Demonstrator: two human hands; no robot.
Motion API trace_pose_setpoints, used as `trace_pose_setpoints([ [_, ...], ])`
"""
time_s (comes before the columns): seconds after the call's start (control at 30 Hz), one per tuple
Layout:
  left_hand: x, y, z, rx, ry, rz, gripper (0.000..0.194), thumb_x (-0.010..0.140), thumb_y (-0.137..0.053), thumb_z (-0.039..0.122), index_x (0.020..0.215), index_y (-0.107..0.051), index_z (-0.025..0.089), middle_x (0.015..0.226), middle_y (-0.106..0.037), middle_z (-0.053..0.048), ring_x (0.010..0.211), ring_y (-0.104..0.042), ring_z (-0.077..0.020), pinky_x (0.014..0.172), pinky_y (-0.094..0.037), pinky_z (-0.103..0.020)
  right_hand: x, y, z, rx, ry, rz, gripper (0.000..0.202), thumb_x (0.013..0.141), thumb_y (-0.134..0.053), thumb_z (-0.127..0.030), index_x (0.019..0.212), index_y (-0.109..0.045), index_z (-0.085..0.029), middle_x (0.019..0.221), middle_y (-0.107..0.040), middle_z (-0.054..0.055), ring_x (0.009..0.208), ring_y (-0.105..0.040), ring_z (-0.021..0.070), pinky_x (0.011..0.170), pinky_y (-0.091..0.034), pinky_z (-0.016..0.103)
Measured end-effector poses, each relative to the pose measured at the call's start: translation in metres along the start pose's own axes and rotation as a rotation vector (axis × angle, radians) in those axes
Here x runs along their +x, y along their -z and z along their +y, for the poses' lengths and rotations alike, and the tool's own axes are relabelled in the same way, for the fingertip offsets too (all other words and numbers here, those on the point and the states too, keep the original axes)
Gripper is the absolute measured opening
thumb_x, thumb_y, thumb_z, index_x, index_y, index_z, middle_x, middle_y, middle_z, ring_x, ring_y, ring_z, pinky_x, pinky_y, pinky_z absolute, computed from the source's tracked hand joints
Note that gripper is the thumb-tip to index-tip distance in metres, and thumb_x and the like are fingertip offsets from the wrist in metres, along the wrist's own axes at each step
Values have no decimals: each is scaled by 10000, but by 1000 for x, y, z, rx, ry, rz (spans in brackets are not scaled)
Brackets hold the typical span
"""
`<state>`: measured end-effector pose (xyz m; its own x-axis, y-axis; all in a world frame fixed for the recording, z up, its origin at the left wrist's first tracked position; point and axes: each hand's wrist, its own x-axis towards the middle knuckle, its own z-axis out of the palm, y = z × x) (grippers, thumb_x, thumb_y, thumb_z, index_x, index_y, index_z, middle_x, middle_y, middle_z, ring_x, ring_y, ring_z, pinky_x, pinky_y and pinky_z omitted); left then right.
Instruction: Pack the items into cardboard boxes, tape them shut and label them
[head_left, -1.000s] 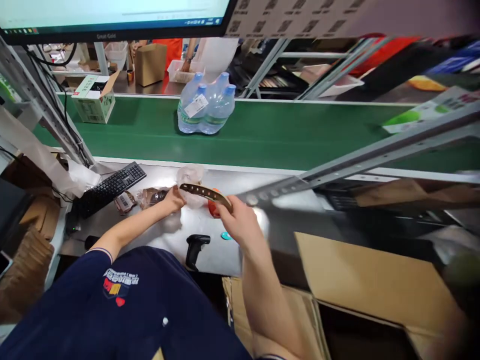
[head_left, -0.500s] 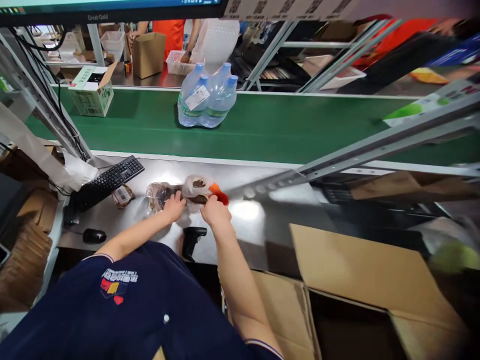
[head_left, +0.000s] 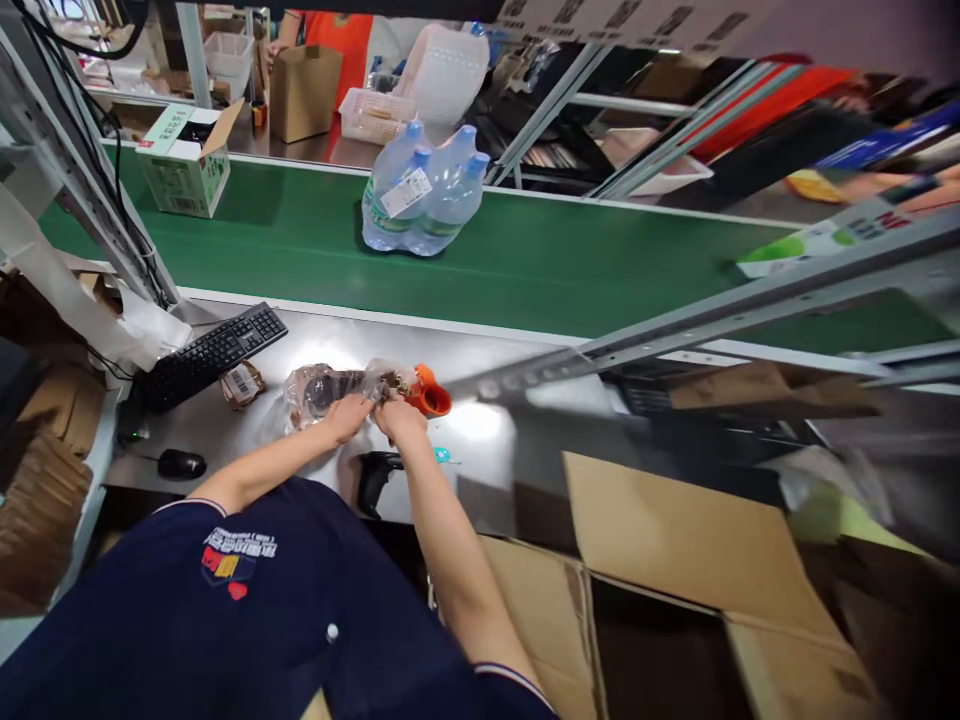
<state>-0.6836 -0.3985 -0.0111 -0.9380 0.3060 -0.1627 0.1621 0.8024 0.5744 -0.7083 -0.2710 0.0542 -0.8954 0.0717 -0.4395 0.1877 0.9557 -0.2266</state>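
Your left hand (head_left: 349,418) is at the near side of the clear plastic bag (head_left: 381,376), fingers bent; can't tell if they grip it. Your right hand (head_left: 403,422) is just beside it, fingers curled down at the same bag; grip hidden, can't tell if they're clamped. Bag is over the tabletop (head_left: 491,485), brown stuff visible in it, between the plastic-wrapped brown item (head_left: 318,392) on the left and the orange object (head_left: 430,391) on the right. Further left: small labelled packet (head_left: 242,384), black keyboard (head_left: 217,356), mouse (head_left: 181,464). Black handheld scanner (head_left: 374,480) lies near your torso, partly behind your right forearm; small teal item (head_left: 442,454) on the other side of that forearm. Beyond the tabletop, green belt (head_left: 570,265) carries a bottle pack (head_left: 424,195) and an open green-and-white box (head_left: 185,170). Open cardboard box (head_left: 679,520) at your lower right.
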Motion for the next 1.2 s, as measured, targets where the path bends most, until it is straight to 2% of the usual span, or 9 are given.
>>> trace_pose_setpoints([
  [0.1, 5, 0, -3, -24, 35, 34, 267, 1007, -484, 95, 1118, -716, 165, 1168, -700, -147, 1127, -678, -282, 928, -567, -369, -27, -2, 14, 27, -17, 5, 498, 986, -605, -420, 1379, -557, -119, 1187, -766, 219, 1105, -753, 322, 924, -564, 399],
  [0.17, 8, 1, -4, -33, 47, 48, 290, 1012, -453, 95, 1122, -714, 154, 1170, -695, -167, 1124, -678, -291, 928, -568, -388, -46, -8, 21, 52, 31, 89, 514, 995, -580, -360, 1462, -501, -160, 1235, -756, 163, 1097, -745, 282, 925, -553, 360],
  [0.27, 10, 2, -6, -42, 17, 52, 295, 1016, -454, 106, 1166, -702, 160, 1207, -687, -170, 1161, -659, -281, 977, -551, -382, -60, -19, 20, -37, 94, 237, 427, 1032, -446, -215, 1437, -564, -144, 1237, -734, 178, 1099, -723, 285, 931, -538, 354],
  [0.4, 6, 7, -10, -48, -65, 30, 273, 1017, -472, 122, 1172, -694, 156, 1231, -688, -164, 1176, -641, -270, 1058, -517, -376, -42, -17, 4, -128, 118, 211, 426, 1026, -386, -118, 1384, -615, -85, 1228, -723, 207, 1127, -698, 293, 942, -522, 348],
  [0.53, 6, 11, -16, -70, -125, 27, 249, 1019, -483, 146, 1145, -695, 178, 1216, -695, -150, 1187, -642, -262, 1109, -503, -379, -19, -4, -4, -122, 174, 141, 385, 1039, -414, -153, 1337, -657, -129, 1247, -735, 179, 1099, -704, 282, 916, -526, 344],
  [0.7, 10, 11, -20, -129, -121, 69, 249, 1008, -479, 127, 1125, -694, 178, 1209, -704, -147, 1199, -644, -254, 1132, -503, -401, -18, -8, -9, -129, 195, 121, 430, 1069, -365, -176, 1422, -610, -139, 1275, -725, 191, 1120, -709, 285, 938, -522, 348],
  [0.87, 5, 5, -17, -203, -23, 116, 194, 964, -591, 151, 1120, -700, 188, 1213, -731, -122, 1183, -672, -244, 1093, -517, -366, -23, -11, -6, -113, 227, 84, 429, 1029, -424, -120, 1419, -601, -133, 1299, -723, 192, 1134, -718, 285, 945, -533, 342],
  [1.03, 11, 12, -17, -243, 253, 174, 276, 1002, -586, 261, 1247, -635, 141, 1113, -760, -145, 1029, -722, -275, 944, -568, -424, -30, -12, 0, -66, 238, 78, 401, 1047, -461, -195, 1418, -609, -162, 1275, -761, 153, 1131, -726, 293, 935, -536, 350],
  [1.2, 25, 27, -20, -269, 331, 101, 164, 1012, -637, 290, 994, -702, 140, 999, -758, -85, 950, -714, -211, 918, -585, -418, -45, -24, -4, 13, 210, 162, 454, 1079, -410, -254, 1500, -565, -177, 1268, -771, 147, 1091, -735, 286, 939, -532, 351],
])
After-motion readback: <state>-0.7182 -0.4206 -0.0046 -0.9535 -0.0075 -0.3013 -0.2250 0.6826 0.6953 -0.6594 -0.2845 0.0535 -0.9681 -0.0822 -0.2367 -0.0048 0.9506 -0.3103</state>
